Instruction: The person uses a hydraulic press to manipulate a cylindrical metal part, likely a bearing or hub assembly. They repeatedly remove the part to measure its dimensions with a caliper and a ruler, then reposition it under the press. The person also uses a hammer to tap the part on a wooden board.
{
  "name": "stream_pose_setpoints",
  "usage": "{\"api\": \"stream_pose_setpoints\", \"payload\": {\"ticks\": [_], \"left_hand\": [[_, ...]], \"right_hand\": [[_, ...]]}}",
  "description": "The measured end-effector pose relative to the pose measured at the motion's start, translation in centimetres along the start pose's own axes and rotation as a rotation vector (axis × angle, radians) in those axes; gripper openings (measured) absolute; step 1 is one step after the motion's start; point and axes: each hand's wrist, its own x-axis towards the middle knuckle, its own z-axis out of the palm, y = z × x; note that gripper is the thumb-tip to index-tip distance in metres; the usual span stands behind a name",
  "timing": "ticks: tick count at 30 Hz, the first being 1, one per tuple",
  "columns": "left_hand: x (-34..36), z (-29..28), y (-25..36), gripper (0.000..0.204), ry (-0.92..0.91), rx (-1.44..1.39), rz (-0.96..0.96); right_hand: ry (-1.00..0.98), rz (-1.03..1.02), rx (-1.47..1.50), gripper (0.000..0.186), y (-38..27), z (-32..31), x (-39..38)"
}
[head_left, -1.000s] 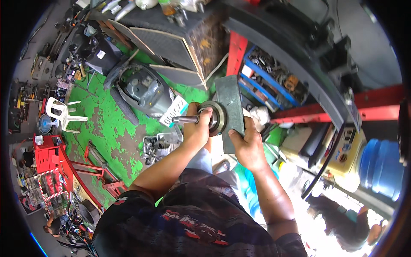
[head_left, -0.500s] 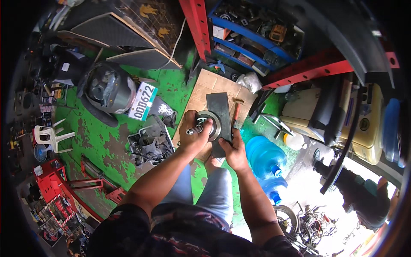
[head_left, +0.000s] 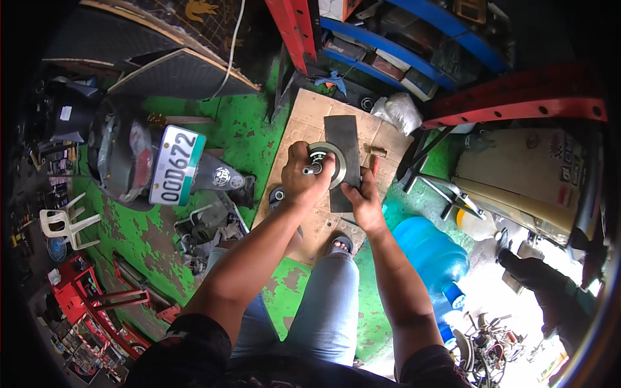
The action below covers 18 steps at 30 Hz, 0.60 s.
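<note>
My left hand (head_left: 303,178) is closed round a round metal pulley disc (head_left: 340,169) with a short shaft (head_left: 313,169) sticking out of its middle. My thumb lies across the disc's face. Behind the disc is a dark, flat, rectangular sheet (head_left: 341,129), and the two overlap; I cannot tell how firmly they touch. My right hand (head_left: 367,202) pinches the sheet's right edge between thumb and fingers. Beyond that hand, a hammer (head_left: 377,152) lies on a cardboard sheet (head_left: 307,107), its handle partly hidden by my fingers.
A motorcycle with a licence plate (head_left: 177,165) stands to the left, near a bin of parts (head_left: 210,226). Blue water jugs (head_left: 430,252) stand at right. Blue shelving (head_left: 388,42) and a red post (head_left: 294,32) rise ahead. Another person (head_left: 550,291) is at far right.
The whole view has shifted, bringing more of the cardboard and my sandalled foot into sight. The shaft now points more toward me and looks shorter. Both hands keep their holds.
</note>
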Motion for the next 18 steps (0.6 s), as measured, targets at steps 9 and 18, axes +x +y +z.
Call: {"api": "stream_pose_setpoints", "payload": {"ticks": [9, 18], "left_hand": [[2.8, 12.0, -10.6, 0.051, -0.006, 0.102, -0.034], [2.1, 16.9, -19.8, 0.057, -0.07, 0.119, -0.179]], "right_hand": [[0.204, 0.102, -0.403, 0.058, 19.7, -12.6, 9.8], [0.542, 0.204, -1.069, 0.037, 30.2, -15.0, 9.5]]}}
